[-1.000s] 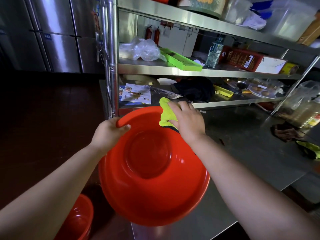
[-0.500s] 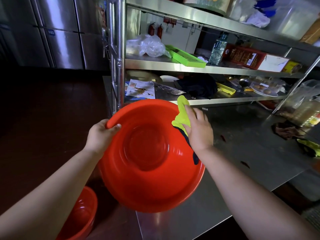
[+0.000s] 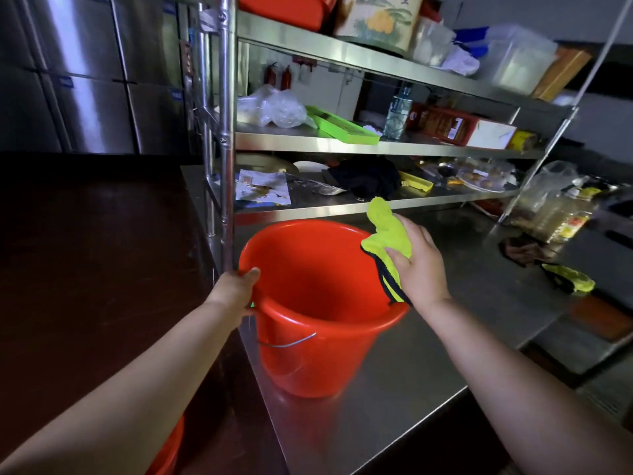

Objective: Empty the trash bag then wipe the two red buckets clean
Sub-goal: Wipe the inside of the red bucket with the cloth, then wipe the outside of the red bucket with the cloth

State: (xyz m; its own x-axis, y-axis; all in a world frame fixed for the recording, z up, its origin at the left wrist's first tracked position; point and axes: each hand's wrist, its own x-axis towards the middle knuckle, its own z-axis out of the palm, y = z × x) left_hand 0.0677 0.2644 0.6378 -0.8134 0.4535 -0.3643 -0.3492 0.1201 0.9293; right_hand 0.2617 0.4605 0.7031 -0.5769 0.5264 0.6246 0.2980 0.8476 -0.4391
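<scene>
Tipped toward the camera half a second ago with its whole inside on show, the red bucket now stands upright, or nearly so, on the steel table, close to the table's 9 o'clock edge and just in front of the shelf rack. Its plastic is bright red and glossy, with a rolled rim and a thin wire handle hanging down the near side; motion blur smears the lower wall, so I cannot tell whether the base sits flat.

At the rim's 9 o'clock the left hand grips the edge, thumb curled over the lip and fingers hidden outside the wall. At 3 o'clock the right hand clutches a yellow-green cloth with a dark trim, pressing it against the rim, its lower corner draped inside the bucket.

A second red bucket shows only as a sliver at the frame's 7 o'clock, cut off behind the left forearm. Another yellow-green rag lies on the table at 3 o'clock, well apart.
</scene>
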